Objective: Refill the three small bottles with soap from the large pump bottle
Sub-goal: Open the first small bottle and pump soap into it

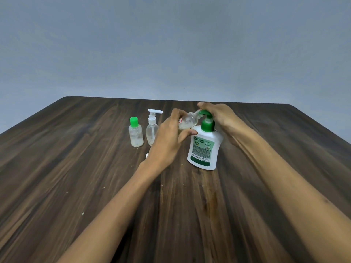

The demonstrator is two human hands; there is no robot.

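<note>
Dark wood table [76, 177] w/ green-cap bottle [135, 132], white-pump bottle [152, 128], large pump bottle [204, 147] standing on it.
</note>
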